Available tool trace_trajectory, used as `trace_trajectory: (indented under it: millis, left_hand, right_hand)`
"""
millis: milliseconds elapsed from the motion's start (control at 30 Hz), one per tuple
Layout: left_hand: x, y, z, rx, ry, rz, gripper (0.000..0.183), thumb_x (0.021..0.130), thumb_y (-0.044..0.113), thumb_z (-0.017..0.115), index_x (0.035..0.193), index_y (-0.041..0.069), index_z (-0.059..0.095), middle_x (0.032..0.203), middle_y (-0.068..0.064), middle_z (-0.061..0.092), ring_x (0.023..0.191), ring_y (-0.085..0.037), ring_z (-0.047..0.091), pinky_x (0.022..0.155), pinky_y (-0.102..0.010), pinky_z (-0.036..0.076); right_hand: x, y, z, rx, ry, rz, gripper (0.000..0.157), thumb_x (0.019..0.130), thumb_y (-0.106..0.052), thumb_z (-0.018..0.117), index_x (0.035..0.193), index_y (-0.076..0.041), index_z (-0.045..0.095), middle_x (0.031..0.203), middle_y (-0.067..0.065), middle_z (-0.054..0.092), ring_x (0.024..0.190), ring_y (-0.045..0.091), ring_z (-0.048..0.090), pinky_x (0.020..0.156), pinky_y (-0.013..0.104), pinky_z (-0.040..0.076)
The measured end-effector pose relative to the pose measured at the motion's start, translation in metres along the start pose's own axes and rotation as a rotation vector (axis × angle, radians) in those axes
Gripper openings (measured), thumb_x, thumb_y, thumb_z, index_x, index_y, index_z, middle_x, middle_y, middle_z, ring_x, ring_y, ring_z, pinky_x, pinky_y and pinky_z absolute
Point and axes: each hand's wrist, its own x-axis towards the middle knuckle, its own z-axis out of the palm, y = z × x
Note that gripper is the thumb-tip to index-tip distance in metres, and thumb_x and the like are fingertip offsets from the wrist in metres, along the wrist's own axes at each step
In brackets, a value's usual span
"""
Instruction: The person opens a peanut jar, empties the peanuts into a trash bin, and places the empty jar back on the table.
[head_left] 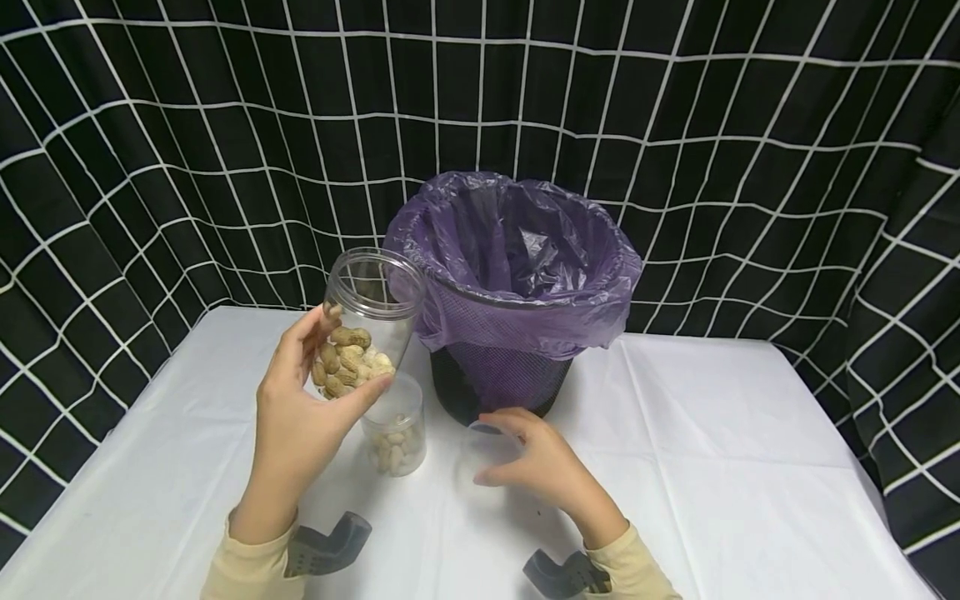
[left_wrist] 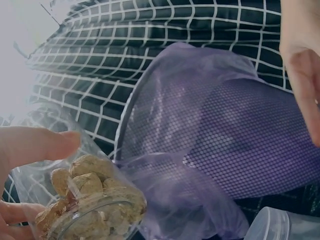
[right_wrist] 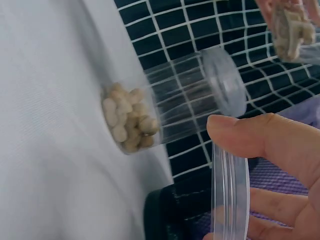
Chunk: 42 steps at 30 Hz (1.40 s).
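My left hand (head_left: 296, 429) grips a clear plastic jar (head_left: 375, 293) by its sides, raised above the table. Unshelled peanuts (head_left: 347, 358) fill its lower part, and its top has no lid on it. In my right hand (head_left: 551, 467) is a round clear lid (right_wrist: 231, 195), pinched by the edge between thumb and fingers. A second clear jar (right_wrist: 182, 95) stands upright on the table between my hands, with small pale nuts (right_wrist: 131, 117) at its bottom. In the head view, the raised jar partly overlaps it.
Behind my hands stands a dark mesh waste bin (head_left: 457, 387) lined with a purple plastic bag (head_left: 525, 325) folded over its rim. A white cloth (head_left: 697, 467) covers the table. A black curtain with a white grid (head_left: 510, 92) hangs at the back and sides.
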Motion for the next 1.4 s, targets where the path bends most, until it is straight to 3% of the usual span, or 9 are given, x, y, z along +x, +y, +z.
trace_trajectory:
  millis: [333, 767, 1033, 1400]
  left_hand:
    - [0.001, 0.002, -0.004, -0.006, 0.022, -0.001, 0.084, 0.068, -0.002, 0.087, 0.141, -0.004, 0.045, 0.141, -0.012, 0.058, 0.132, -0.023, 0.053, 0.116, -0.014, 0.035]
    - [0.001, 0.001, -0.006, -0.013, 0.033, 0.004, 0.083, 0.069, -0.001, 0.087, 0.141, -0.003, 0.046, 0.140, -0.012, 0.059, 0.133, -0.021, 0.053, 0.117, -0.016, 0.035]
    - [0.001, 0.001, -0.007, -0.023, 0.030, -0.003, 0.083, 0.069, -0.002, 0.087, 0.141, -0.003, 0.045, 0.141, -0.011, 0.058, 0.133, -0.021, 0.053, 0.117, -0.016, 0.035]
    - [0.001, 0.001, -0.006, -0.020, 0.027, 0.007, 0.083, 0.069, -0.003, 0.087, 0.141, -0.004, 0.045, 0.141, -0.012, 0.058, 0.133, -0.021, 0.053, 0.116, -0.015, 0.036]
  right_hand:
    - [0.005, 0.009, 0.013, -0.032, -0.041, 0.014, 0.072, 0.064, -0.019, 0.089, 0.129, -0.004, 0.064, 0.136, 0.014, 0.061, 0.131, 0.035, 0.054, 0.114, 0.055, 0.041]
    - [0.006, 0.014, 0.021, -0.059, -0.086, -0.027, 0.074, 0.060, -0.016, 0.090, 0.127, 0.004, 0.064, 0.131, 0.018, 0.064, 0.127, 0.036, 0.057, 0.113, 0.052, 0.042]
    - [0.005, 0.017, 0.027, -0.133, -0.105, -0.054, 0.073, 0.059, -0.017, 0.090, 0.125, 0.003, 0.065, 0.130, 0.019, 0.064, 0.126, 0.037, 0.057, 0.112, 0.053, 0.043]
    - [0.005, 0.020, 0.035, -0.107, -0.118, -0.054, 0.078, 0.056, -0.018, 0.093, 0.125, 0.006, 0.063, 0.131, 0.020, 0.063, 0.128, 0.038, 0.056, 0.113, 0.054, 0.042]
